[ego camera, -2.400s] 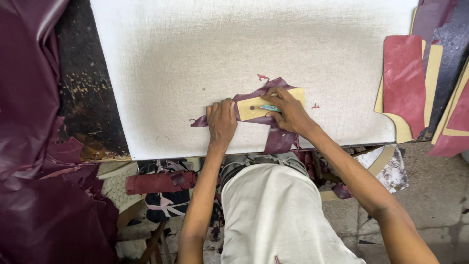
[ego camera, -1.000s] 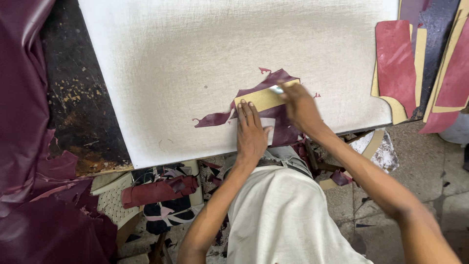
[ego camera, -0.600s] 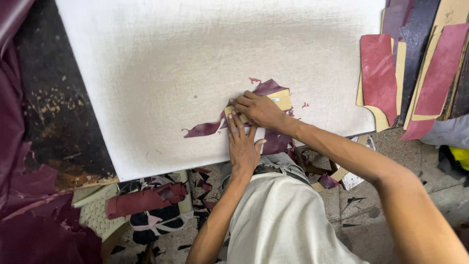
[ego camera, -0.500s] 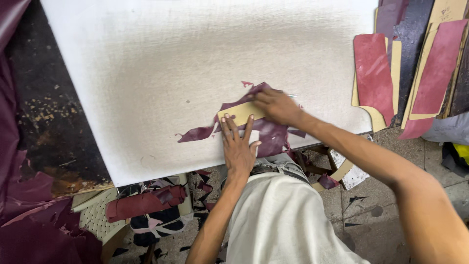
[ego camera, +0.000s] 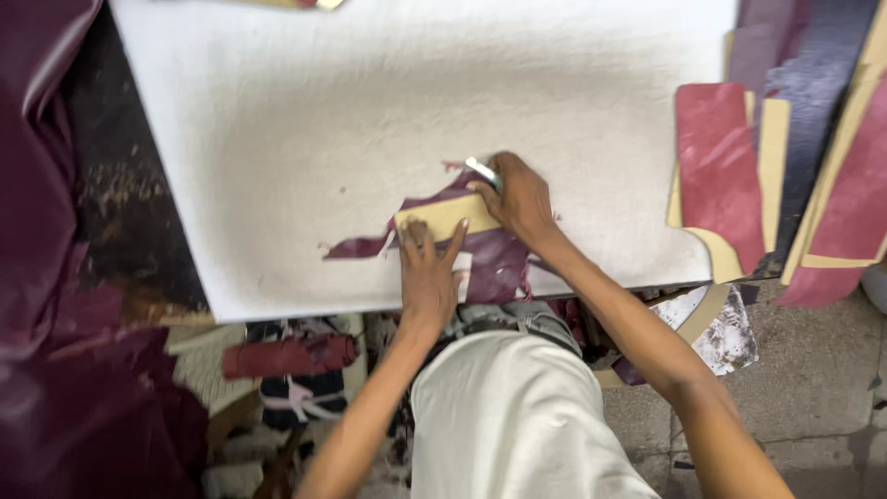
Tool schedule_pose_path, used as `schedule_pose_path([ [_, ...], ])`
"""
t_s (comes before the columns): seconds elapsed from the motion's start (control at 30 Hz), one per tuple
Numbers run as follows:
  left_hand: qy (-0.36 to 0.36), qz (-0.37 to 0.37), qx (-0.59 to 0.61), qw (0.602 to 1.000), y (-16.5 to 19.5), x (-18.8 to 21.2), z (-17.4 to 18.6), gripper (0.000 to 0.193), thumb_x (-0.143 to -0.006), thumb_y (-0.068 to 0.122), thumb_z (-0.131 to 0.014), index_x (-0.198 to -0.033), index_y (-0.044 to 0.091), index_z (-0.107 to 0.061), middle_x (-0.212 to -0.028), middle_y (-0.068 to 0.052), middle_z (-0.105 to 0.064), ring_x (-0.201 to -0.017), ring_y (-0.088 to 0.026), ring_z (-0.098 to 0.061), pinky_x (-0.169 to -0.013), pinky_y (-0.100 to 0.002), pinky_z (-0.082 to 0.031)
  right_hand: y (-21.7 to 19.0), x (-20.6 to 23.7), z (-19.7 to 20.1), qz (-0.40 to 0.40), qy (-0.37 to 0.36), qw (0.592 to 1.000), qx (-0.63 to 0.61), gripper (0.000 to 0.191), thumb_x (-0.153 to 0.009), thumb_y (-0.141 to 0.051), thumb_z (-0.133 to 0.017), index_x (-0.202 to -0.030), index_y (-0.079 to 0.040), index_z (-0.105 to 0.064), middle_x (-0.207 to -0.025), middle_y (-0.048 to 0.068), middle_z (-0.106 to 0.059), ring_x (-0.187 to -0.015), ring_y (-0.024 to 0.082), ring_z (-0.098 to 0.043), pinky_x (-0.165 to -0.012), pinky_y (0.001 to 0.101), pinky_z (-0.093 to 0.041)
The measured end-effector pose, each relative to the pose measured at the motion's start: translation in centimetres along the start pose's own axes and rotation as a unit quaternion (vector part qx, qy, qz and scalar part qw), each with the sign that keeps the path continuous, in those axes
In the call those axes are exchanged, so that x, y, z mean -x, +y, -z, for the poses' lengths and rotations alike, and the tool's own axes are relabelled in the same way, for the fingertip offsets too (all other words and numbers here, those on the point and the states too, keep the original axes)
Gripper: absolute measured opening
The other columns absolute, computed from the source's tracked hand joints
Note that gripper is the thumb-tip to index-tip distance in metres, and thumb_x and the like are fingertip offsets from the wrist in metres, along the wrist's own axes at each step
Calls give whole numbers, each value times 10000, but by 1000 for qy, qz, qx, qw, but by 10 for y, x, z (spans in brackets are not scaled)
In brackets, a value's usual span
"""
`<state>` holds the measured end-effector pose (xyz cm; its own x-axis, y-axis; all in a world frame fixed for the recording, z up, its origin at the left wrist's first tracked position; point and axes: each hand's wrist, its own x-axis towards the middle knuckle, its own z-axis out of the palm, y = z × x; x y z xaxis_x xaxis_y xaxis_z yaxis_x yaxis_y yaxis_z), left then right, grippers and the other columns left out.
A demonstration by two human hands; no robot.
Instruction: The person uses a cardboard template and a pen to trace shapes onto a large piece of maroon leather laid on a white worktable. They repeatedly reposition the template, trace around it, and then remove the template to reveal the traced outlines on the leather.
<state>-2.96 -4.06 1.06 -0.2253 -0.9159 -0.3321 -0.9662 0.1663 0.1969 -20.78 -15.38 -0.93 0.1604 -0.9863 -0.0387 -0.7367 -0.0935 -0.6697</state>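
Note:
A maroon leather scrap (ego camera: pixel 494 263) lies near the front edge of a white board (ego camera: pixel 370 120). On it rests a tan cardboard pattern piece (ego camera: pixel 445 214). My left hand (ego camera: pixel 427 273) presses flat on the pattern's near edge, fingers spread. My right hand (ego camera: pixel 519 196) sits at the pattern's right end and grips a small light-coloured cutting tool (ego camera: pixel 484 171), its tip pointing up and left over the leather.
Red, maroon and dark leather pieces with tan patterns (ego camera: pixel 767 176) are stacked at the right. A large maroon hide (ego camera: pixel 46 305) hangs at the left beside a dark worn surface (ego camera: pixel 129 212). Scraps and a rolled red piece (ego camera: pixel 286 356) lie below the board.
The view has shifted and come closer. My right hand has moved from the pattern's middle to its right end, the tool now showing above the fingers. My left hand stays pressed on the pattern.

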Motion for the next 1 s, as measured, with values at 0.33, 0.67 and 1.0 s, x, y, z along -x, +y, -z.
schedule_pose_path([
  [0.33, -31, -270, 18, 962, -81, -85, 0, 358, -1016, 220, -586, -1354, 303, -668, -1250, -128, -643, -1146, -321, -597, -947, -435, -523, -46, 104, 56, -212, -399, 872, 188, 383, -932, -298, -637, -1300, -196, -662, -901, 119, -741, -796, 281, -715, -818, 440, -569],
  [0.67, -281, -336, 16, 899, -72, -159, 39, 1080, -666, -239, -704, -1475, 446, -502, -1386, 23, -642, -898, -189, -721, -651, -353, -598, -139, 105, -115, -17, 96, 992, -77, 340, -946, 16, -663, -1285, 15, -688, -823, 177, -595, -645, 294, -598, -604, 388, -492],
  [1.0, -314, -303, 17, 899, -64, -162, 43, 1131, -666, -235, -704, -1517, 456, -427, -1401, -47, -619, -667, -152, -654, -493, -296, -514, -156, 72, -150, -65, 175, 982, -6, 304, -912, 75, -627, -1214, 50, -656, -896, 200, -602, -765, 352, -615, -660, 445, -497],
])
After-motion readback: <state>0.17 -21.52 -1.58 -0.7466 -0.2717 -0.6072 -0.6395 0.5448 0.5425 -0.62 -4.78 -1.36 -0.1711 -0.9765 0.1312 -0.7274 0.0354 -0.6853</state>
